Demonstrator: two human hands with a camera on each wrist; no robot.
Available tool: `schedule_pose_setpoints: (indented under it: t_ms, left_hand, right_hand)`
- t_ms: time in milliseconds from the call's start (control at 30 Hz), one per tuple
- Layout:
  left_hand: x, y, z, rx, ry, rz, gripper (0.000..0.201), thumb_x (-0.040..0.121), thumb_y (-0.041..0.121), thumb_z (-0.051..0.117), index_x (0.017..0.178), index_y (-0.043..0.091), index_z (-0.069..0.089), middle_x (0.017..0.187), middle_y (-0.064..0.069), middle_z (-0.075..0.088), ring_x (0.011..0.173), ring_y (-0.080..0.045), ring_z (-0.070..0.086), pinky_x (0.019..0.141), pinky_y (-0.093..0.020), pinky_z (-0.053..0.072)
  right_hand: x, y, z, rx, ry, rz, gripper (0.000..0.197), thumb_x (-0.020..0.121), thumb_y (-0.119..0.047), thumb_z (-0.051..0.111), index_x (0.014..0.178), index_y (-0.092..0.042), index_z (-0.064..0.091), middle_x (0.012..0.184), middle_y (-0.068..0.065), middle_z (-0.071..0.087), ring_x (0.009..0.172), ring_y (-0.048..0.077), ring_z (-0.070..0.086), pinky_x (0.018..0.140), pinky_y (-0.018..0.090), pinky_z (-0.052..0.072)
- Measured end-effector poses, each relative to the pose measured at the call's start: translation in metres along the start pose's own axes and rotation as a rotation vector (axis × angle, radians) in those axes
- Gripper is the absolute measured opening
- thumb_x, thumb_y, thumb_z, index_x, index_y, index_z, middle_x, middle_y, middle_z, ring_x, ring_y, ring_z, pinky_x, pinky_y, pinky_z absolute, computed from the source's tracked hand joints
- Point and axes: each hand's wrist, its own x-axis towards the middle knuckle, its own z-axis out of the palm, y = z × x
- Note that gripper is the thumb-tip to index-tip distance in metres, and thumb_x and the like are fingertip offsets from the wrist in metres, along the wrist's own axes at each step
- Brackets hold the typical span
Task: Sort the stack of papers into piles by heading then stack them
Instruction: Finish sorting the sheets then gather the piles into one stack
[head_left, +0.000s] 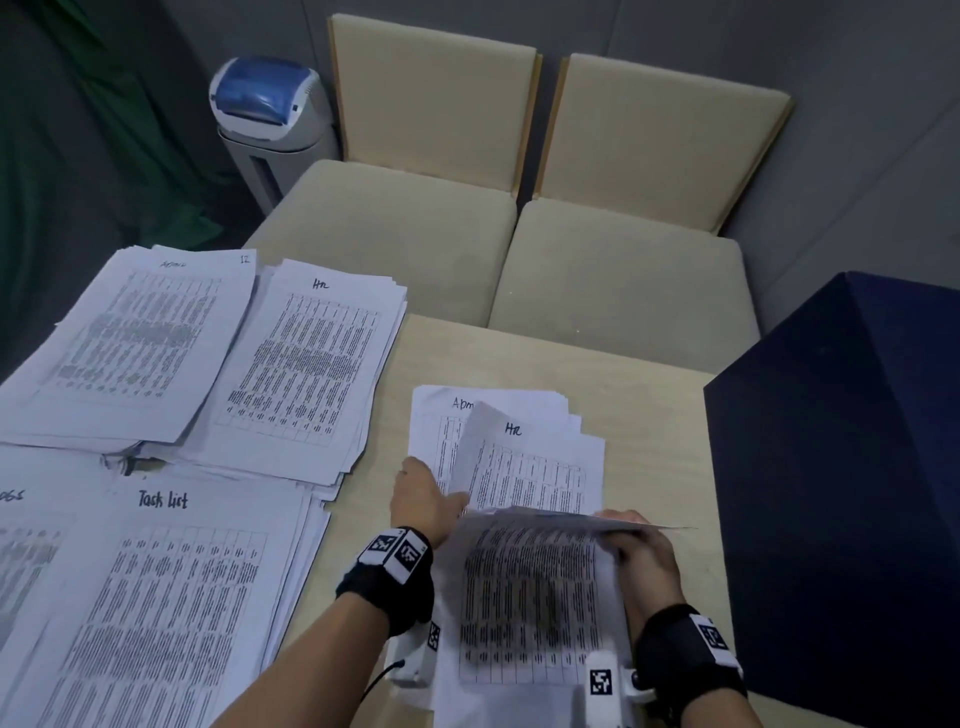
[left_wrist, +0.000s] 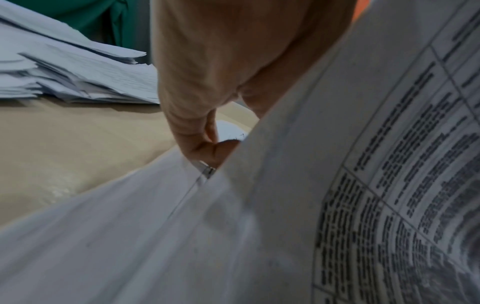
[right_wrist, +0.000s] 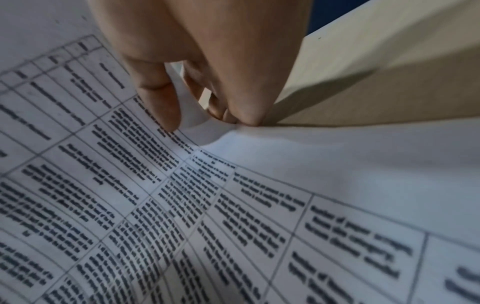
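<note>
Sorting in hand: unsorted stack (head_left: 506, 441) near the table's (head_left: 649, 415) right edge.
Your right hand (head_left: 641, 553) pinches a lifted sheet (head_left: 530, 597); your left hand (head_left: 428, 496) pinches the next, headed "HR". It likely belongs on the HR pile (head_left: 306, 364) at the far edge; check the lifted sheet's hidden heading.

The pale worktop (head_left: 639, 395) carries four sorted paper piles (head_left: 291, 364) at the left and an unsorted stack (head_left: 519, 415) near the middle.
</note>
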Motion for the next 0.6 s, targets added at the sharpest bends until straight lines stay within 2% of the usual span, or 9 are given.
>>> schedule_pose_setpoints:
  t_ms: [67,100,200,267,333,433,500,533,600]
  left_hand:
    - [-0.002,0.0,-0.003,-0.007,-0.022,0.098,0.024,0.083,0.021,0.074,0.08,0.015,0.052,0.077,-0.004,0.06,0.073,-0.025,0.054,0.061,-0.029,0.039]
    - [-0.004,0.001,-0.003,-0.016,-0.033,0.169,0.033,0.084,0.019,0.073,0.067,0.018,0.045,0.063,0.001,0.051,0.063,-0.02,0.046,0.054,-0.027,0.033]
    - [-0.014,0.004,-0.015,-0.371,-0.254,0.273,0.038,0.087,0.008,0.072,0.061,0.017,0.046,0.051,0.012,0.049,0.05,-0.003,0.044,0.052,-0.015,0.031]
    - [-0.02,0.007,-0.027,-0.618,-0.462,0.285,0.027,0.085,0.005,0.072,0.067,0.013,0.054,0.059,0.01,0.057,0.055,-0.003,0.049,0.056,-0.016,0.036]
    - [-0.025,0.009,-0.039,-0.682,-0.57,0.283,0.017,0.082,0.011,0.071,0.07,0.016,0.06,0.064,0.004,0.057,0.058,-0.007,0.047,0.058,-0.02,0.035]
    - [-0.03,0.013,-0.051,-0.692,-0.56,0.225,0.027,0.093,0.039,0.06,0.083,0.018,0.074,0.08,0.002,0.068,0.071,-0.009,0.059,0.07,-0.024,0.043]
    - [-0.032,0.011,-0.056,-0.738,-0.522,0.212,0.048,0.095,0.055,0.048,0.108,0.016,0.073,0.105,-0.004,0.074,0.094,-0.016,0.068,0.085,-0.03,0.052]
    - [-0.035,0.012,-0.058,-0.76,-0.497,0.225,0.051,0.093,0.058,0.053,0.115,0.014,0.069,0.112,-0.006,0.073,0.102,-0.021,0.069,0.091,-0.034,0.054]
    - [-0.043,0.017,-0.06,-0.766,-0.402,0.255,0.048,0.083,0.046,0.074,0.116,0.012,0.066,0.108,-0.007,0.074,0.1,-0.027,0.07,0.092,-0.045,0.056]
  right_hand:
    - [0.003,0.004,0.001,0.008,0.036,0.024,0.028,0.081,0.018,0.052,0.095,0.003,0.071,0.103,0.006,0.073,0.106,0.025,0.062,0.091,0.027,0.048]
    - [0.003,0.004,0.001,0.009,0.04,0.033,0.033,0.081,0.015,0.055,0.106,0.001,0.071,0.112,0.007,0.073,0.112,0.024,0.063,0.098,0.032,0.047]
    - [0.004,0.0,0.0,0.003,0.01,0.007,0.046,0.08,0.011,0.055,0.12,-0.005,0.07,0.123,0.006,0.071,0.119,0.021,0.063,0.103,0.039,0.045]
    - [0.004,-0.008,0.0,-0.006,0.018,-0.021,0.039,0.078,0.008,0.058,0.112,-0.005,0.072,0.115,0.003,0.073,0.11,0.017,0.066,0.094,0.033,0.048]
    - [0.006,-0.012,0.0,-0.034,0.063,-0.063,0.019,0.072,-0.003,0.072,0.091,0.0,0.07,0.09,0.006,0.071,0.088,0.02,0.063,0.077,0.032,0.047]
    - [0.007,-0.016,0.003,-0.076,0.068,-0.101,0.013,0.08,-0.001,0.073,0.091,-0.006,0.069,0.091,0.007,0.072,0.092,0.024,0.065,0.082,0.036,0.047]
    - [0.005,-0.028,0.011,-0.042,0.06,-0.129,0.023,0.087,-0.005,0.071,0.105,-0.019,0.069,0.108,0.005,0.074,0.106,0.025,0.068,0.092,0.036,0.049]
    - [0.002,-0.038,0.015,-0.009,0.058,-0.164,0.029,0.085,-0.013,0.076,0.11,-0.024,0.066,0.112,0.006,0.073,0.109,0.025,0.068,0.093,0.036,0.052]
    - [-0.006,-0.061,0.028,0.073,0.033,-0.223,0.074,0.061,-0.043,0.092,0.122,-0.022,0.057,0.113,0.005,0.072,0.107,0.021,0.07,0.09,0.033,0.058]
